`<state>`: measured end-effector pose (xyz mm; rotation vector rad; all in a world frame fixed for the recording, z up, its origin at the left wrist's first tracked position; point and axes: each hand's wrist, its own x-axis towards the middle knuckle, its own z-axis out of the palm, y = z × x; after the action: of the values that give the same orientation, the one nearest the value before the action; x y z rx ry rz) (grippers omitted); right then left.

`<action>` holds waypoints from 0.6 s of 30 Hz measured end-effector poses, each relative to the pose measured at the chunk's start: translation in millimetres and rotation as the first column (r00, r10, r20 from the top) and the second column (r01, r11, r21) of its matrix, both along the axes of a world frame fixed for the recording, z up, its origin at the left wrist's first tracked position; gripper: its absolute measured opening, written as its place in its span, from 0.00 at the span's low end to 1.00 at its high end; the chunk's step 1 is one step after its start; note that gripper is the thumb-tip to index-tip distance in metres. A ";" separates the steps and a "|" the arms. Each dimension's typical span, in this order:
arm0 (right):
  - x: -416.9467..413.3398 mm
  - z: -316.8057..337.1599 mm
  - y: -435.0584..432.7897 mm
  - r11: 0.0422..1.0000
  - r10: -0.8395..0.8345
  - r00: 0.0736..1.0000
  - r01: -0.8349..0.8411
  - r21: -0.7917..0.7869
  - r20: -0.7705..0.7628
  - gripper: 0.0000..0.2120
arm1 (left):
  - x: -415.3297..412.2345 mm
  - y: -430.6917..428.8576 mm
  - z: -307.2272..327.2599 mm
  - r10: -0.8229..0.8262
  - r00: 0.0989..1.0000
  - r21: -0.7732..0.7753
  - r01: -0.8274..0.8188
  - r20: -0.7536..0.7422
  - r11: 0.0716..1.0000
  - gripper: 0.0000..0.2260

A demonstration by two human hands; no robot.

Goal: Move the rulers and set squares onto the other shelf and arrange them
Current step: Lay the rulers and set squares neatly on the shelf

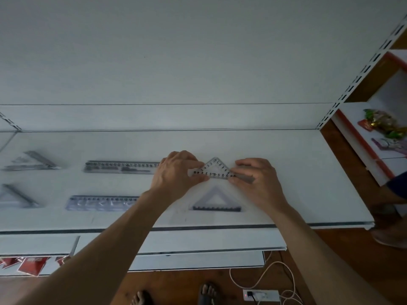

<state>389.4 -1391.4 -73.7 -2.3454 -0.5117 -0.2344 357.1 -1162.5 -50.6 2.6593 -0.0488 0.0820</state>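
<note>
A small clear set square (214, 169) with black numbers lies flat on the white shelf (297, 172), apex pointing away from me. My left hand (176, 170) pinches its left corner and my right hand (256, 175) pinches its right corner. Nearer to me lies a second clear set square (217, 200). To the left are two clear rulers, one further back (121, 167) and one nearer (102, 202). At the far left sit two more set squares, one behind (33, 161) and one in front (15, 195), both blurred.
The shelf's front edge (198, 227) runs across below my arms, with lower shelves (198, 260) beneath holding red packets (30, 264). A slotted upright (356, 75) stands at the right, with a neighbouring shelf of coloured packets (383, 124). A power strip (261, 294) and cable lie on the floor.
</note>
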 end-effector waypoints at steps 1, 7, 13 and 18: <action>-0.2 0.4 0.1 1.000 -0.002 1.000 0.002 -0.003 -0.002 0.11 | 0.0 0.2 -0.1 -0.001 1.000 0.000 0.001 -0.001 1.000 0.19; -0.6 1.3 0.9 1.000 -0.015 1.000 0.015 -0.011 -0.010 0.10 | -0.1 -0.1 0.7 0.016 1.000 -0.012 -0.016 -0.015 1.000 0.18; -0.7 1.1 1.5 1.000 -0.015 1.000 0.015 -0.021 -0.027 0.11 | -1.3 -0.4 1.1 0.017 1.000 -0.037 -0.017 -0.013 0.999 0.16; -1.3 3.3 1.6 0.999 -0.024 0.999 0.023 -0.026 -0.032 0.10 | -2.1 -1.1 2.1 0.019 0.999 -0.022 -0.020 -0.026 1.000 0.16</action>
<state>388.1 -1389.7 -70.5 -2.3768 -0.4743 -0.2011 355.0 -1163.5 -48.4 2.6384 -0.0132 0.0542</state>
